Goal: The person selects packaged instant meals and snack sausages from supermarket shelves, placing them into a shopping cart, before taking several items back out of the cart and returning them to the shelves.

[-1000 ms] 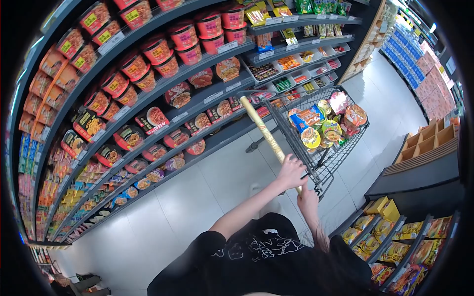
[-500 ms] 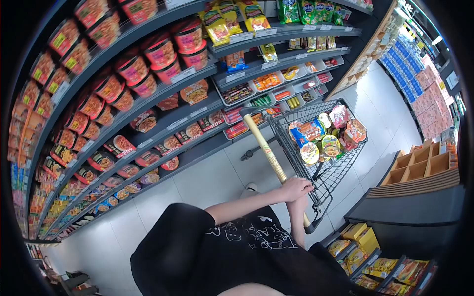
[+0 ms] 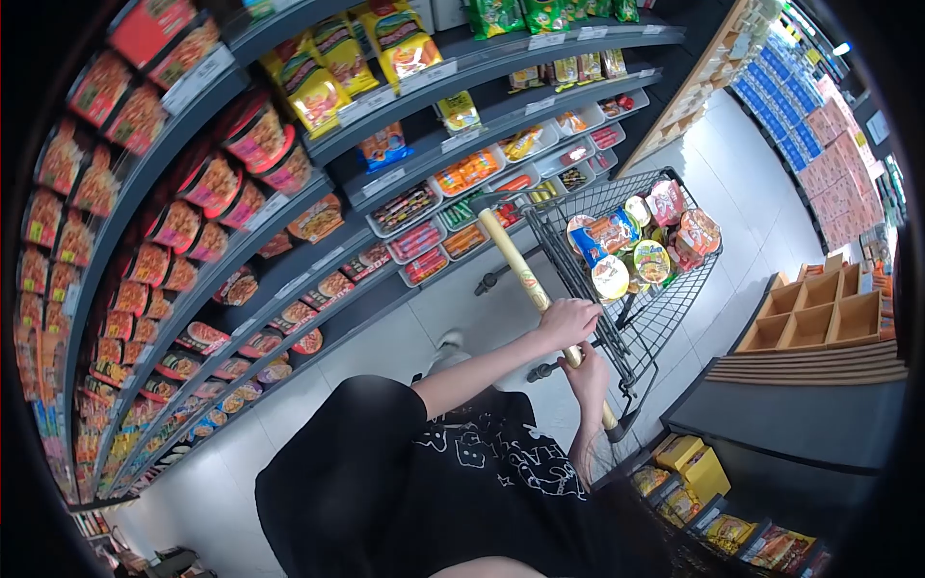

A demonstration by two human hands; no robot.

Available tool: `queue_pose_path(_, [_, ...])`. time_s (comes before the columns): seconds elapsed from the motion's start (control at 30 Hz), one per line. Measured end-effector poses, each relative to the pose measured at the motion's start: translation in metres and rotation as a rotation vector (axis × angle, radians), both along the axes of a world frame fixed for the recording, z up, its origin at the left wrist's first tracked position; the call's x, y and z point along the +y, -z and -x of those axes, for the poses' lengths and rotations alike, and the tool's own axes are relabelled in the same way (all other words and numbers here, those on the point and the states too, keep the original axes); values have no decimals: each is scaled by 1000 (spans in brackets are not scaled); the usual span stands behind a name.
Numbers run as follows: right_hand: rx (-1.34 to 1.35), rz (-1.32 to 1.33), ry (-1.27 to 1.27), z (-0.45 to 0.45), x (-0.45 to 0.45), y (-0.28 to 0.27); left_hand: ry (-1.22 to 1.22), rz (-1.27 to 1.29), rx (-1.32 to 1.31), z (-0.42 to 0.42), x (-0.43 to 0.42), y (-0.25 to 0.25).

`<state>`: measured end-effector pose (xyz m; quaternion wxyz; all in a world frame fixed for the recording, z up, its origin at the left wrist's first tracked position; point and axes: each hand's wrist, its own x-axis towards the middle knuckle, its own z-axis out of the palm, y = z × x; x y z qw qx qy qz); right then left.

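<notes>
A shopping cart (image 3: 679, 318) with a pale yellow handle (image 3: 511, 255) stands in front of me. My left hand (image 3: 568, 323) is closed over the middle of the handle. Just below it, my right hand (image 3: 586, 374) is wrapped round the same bar, nearer its lower end. In the basket lie several packaged foods: a blue and orange bag (image 3: 607, 231), a cup with a green and white lid (image 3: 651, 260), a pale-lidded cup (image 3: 610, 277) and a reddish bowl (image 3: 699, 234).
Shelves on the left hold red noodle tubs (image 3: 173, 226), yellow bags (image 3: 395, 43) and trays of small sausages (image 3: 467, 171). On the right stand a wooden compartment rack (image 3: 809, 308), a dark display unit (image 3: 771, 433) and stacked pink boxes (image 3: 843, 183). Tiled floor (image 3: 713, 183) runs ahead.
My left hand has moved off my right hand, and the two now sit side by side on the handle. The shelves have slid left and down in view as the cart and I move forward.
</notes>
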<state>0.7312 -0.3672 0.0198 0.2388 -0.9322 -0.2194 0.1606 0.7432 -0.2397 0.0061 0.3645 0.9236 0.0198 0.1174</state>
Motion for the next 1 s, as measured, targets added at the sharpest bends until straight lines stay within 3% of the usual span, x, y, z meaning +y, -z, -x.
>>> queue_pose_path(0.1, [-10, -1, 10, -37, 2, 1, -33, 51, -132, -34, 1, 0])
queue_pose_path(0.17, [101, 3, 19, -65, 4, -1, -45, 152, -411, -56, 1, 4])
queue_pose_path(0.47, [299, -5, -19, -184, -6, 13, 55, 109, -501, -167, 5, 18])
queue_pose_path(0.67, [448, 59, -48, -262, -28, 21, 221, 124, -406, -234, -16, 16])
queue_pose_path(0.8, [385, -134, -63, -319, -39, 19, 385, 168, -331, -293, -9, 21])
queue_pose_path(0.87, [722, -372, 84, -348, -42, 9, 409, 153, -251, -321, -11, 27])
queue_pose_path(0.93, [915, -435, 14, -386, -43, 3, 365, -78, -125, -338, -18, 31])
queue_pose_path(1.0, [952, -315, -81, -424, -49, 20, 372, -200, -182, -353, -17, 33])
